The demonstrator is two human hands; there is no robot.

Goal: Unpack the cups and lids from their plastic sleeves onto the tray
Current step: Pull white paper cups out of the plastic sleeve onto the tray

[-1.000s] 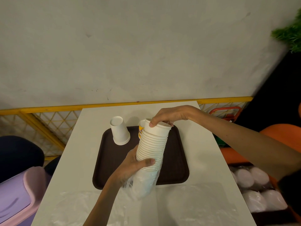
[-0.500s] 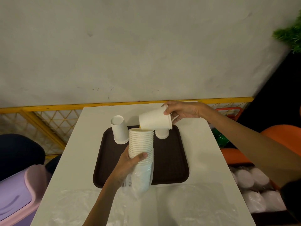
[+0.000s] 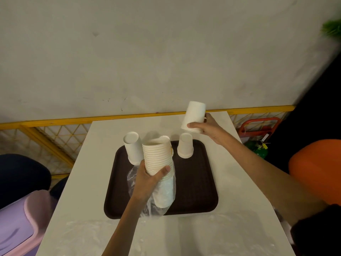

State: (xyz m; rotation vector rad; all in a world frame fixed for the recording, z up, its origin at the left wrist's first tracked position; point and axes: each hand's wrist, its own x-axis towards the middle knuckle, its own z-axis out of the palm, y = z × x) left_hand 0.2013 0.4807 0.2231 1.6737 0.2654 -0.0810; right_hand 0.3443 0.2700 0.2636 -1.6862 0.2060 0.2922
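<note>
My left hand [image 3: 147, 179] grips a tall stack of white paper cups [image 3: 157, 156], its lower part still inside a clear plastic sleeve [image 3: 160, 204], held over the dark brown tray [image 3: 195, 191]. My right hand [image 3: 206, 127] holds a single white cup [image 3: 194, 114] upside down in the air above the tray's far right corner. Two white cups stand upside down on the tray's far edge: one at the left [image 3: 133, 147], one at the right [image 3: 185, 147].
The tray lies on a white table [image 3: 103, 143] against a grey wall. More clear plastic [image 3: 103, 235] lies on the table's near part. A purple bin [image 3: 18, 222] is at the left, an orange seat [image 3: 317, 169] at the right.
My right hand pulled the top cup off the stack, turned it upside down and lifted it to the far right. The stack in my left hand tilted back slightly.
</note>
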